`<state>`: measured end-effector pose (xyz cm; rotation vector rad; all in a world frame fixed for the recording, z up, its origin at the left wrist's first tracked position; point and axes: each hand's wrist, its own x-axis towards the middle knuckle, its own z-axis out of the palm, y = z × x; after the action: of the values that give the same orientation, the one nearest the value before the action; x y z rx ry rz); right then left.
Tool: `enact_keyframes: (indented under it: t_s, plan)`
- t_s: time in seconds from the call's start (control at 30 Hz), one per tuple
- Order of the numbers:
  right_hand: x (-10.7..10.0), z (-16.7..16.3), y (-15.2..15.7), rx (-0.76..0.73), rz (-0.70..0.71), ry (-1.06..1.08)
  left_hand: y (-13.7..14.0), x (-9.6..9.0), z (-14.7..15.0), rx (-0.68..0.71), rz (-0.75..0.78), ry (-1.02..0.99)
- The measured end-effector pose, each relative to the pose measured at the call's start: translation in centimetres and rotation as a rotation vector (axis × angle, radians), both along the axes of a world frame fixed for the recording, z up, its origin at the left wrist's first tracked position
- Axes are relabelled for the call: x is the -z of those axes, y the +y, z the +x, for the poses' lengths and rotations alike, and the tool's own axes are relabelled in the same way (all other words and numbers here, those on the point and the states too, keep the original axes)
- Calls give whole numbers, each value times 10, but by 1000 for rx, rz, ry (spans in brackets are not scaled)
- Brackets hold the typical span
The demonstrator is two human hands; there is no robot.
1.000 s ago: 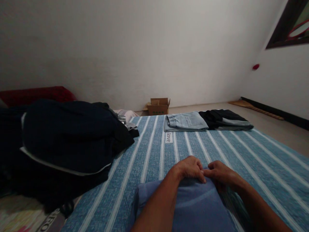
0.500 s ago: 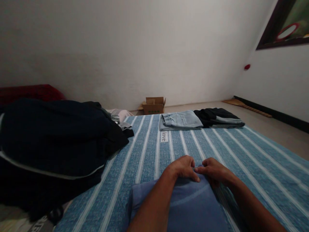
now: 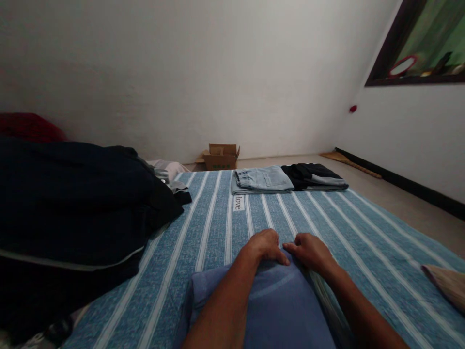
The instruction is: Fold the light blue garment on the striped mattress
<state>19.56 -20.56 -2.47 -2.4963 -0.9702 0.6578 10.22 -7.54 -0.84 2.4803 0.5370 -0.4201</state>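
- While your left hand [image 3: 266, 245] and right hand [image 3: 308, 250] stay side by side, both keep their fingertips pinched on the far edge of the blue garment [image 3: 279, 310].
- Your pinch points have slid slightly apart since a second ago.
- Beyond your grip, the folded jeans [image 3: 260, 179] now sit further left.

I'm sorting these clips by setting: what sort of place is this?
Probably a bedroom at home: a striped mattress on the floor, folded jeans on it, a heap of dark clothes beside.
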Motion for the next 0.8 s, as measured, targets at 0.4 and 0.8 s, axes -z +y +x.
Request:
enact_keyframes:
  t_s: [0.4, 0.8]
  plan:
    - [11, -107, -41, -268, 302, -413, 6, 12, 6, -33, -111, -121]
    - [-1, -108, -32, -267, 152, -317, 8, -1, 5, 27, -95, -53]
